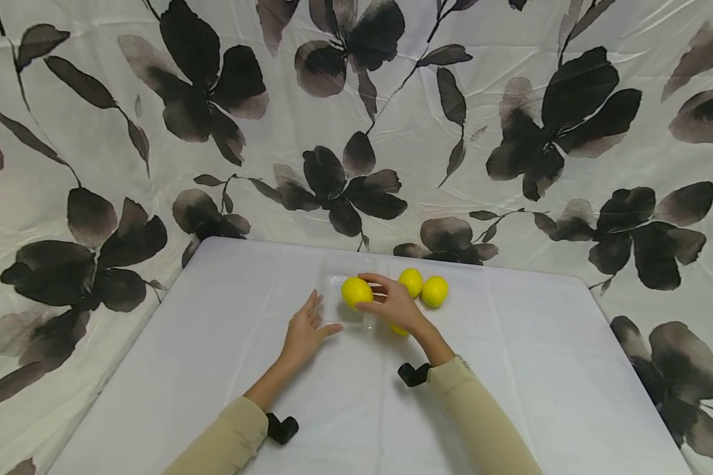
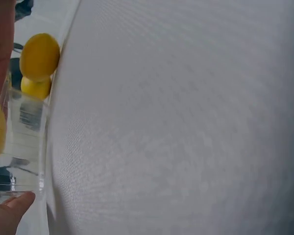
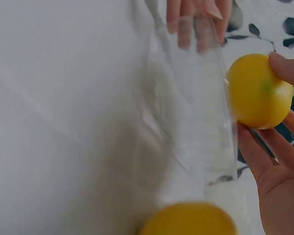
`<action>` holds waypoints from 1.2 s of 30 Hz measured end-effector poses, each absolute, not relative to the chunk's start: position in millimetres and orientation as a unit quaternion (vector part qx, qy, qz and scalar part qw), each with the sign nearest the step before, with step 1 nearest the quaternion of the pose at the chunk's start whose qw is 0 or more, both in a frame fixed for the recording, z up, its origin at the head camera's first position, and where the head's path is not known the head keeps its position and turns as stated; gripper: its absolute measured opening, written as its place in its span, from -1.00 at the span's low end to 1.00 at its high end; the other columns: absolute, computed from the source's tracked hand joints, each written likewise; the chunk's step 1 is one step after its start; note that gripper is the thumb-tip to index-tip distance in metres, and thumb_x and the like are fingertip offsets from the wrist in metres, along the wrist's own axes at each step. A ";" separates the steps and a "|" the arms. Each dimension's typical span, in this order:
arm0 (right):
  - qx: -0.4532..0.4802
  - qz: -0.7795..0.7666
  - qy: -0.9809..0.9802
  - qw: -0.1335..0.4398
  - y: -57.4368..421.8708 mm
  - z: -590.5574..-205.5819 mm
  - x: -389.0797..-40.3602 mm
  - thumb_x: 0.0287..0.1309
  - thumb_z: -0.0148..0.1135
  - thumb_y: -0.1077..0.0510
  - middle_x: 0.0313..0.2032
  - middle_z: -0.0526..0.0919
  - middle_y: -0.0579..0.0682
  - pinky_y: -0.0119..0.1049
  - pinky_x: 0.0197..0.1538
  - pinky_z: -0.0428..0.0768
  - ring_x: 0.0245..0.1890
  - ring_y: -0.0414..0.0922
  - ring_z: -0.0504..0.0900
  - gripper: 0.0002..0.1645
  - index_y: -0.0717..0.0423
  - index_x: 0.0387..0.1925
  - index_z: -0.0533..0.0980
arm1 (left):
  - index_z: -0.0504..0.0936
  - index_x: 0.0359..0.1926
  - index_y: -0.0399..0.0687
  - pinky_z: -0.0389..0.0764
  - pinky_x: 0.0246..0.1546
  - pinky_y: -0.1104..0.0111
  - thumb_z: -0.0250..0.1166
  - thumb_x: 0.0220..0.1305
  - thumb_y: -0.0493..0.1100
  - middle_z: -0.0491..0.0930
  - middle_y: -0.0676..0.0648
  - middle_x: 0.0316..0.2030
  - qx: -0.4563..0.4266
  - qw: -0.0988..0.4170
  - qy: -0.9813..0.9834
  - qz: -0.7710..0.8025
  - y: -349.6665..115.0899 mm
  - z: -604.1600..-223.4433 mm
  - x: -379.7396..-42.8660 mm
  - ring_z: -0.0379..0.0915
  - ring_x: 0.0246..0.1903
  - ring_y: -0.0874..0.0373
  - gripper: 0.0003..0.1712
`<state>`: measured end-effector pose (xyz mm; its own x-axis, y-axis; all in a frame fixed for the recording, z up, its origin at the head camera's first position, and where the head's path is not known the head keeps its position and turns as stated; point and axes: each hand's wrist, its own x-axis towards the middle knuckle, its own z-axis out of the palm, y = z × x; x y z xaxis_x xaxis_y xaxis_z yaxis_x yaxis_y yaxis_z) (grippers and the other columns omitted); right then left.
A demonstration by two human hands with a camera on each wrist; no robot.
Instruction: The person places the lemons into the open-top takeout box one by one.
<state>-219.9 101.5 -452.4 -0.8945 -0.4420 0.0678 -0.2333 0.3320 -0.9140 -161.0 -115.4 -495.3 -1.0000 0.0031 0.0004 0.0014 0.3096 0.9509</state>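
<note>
Left of the clear container (image 1: 333, 314) on the white counter (image 1: 214, 316), our left hand (image 1: 302, 336) holds nothing, its thumb spread wide from the other fingers; we cannot tell whether it touches the plastic. To steady the container, we would rest those fingers lightly along its side, since thin walls probably slide or flex. Over the container is the held lemon (image 1: 356, 292), gripped between the thumb and fingers of our right hand (image 1: 395, 307). We judge that a low, gentle release suits it, the fingers parting only once it is supported. Further right, a half-hidden lemon (image 1: 399, 330) lies below the right hand, then a far lemon (image 1: 410, 282) and the rightmost lemon (image 1: 435, 291) sit side by side; we should avoid brushing them, as they likely roll.
</note>
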 end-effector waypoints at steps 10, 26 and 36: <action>-0.254 -0.492 0.828 0.092 74.4 -465.2 -218.6 0.09 0.47 0.09 0.26 0.54 0.06 -0.12 0.26 0.59 0.21 0.07 0.57 -0.30 0.11 0.28 0.47 | -0.05 0.53 -0.28 0.40 0.32 0.14 0.50 0.08 -0.21 0.16 -0.29 0.47 0.010 -0.002 0.796 0.605 -114.5 -493.6 -159.0 0.15 0.43 -0.17 0.16; -0.221 -0.525 0.817 0.090 89.6 -458.7 -212.4 0.14 0.43 0.15 0.24 0.55 0.16 -0.12 0.32 0.52 0.25 0.07 0.54 -0.35 0.22 0.25 0.46 | -0.02 0.53 -0.29 0.43 0.30 0.10 0.48 0.10 -0.28 0.19 -0.30 0.46 0.011 -0.004 0.804 0.594 -114.9 -495.9 -161.8 0.19 0.40 -0.19 0.11; -0.187 -0.534 0.821 0.081 125.4 -455.0 -208.8 0.15 0.42 0.13 0.27 0.50 0.24 -0.07 0.31 0.53 0.27 0.16 0.50 -0.33 0.21 0.28 0.44 | -0.02 0.53 -0.28 0.41 0.30 0.18 0.49 0.10 -0.26 0.18 -0.28 0.46 0.010 -0.004 0.808 0.590 -116.5 -493.7 -161.3 0.18 0.41 -0.16 0.12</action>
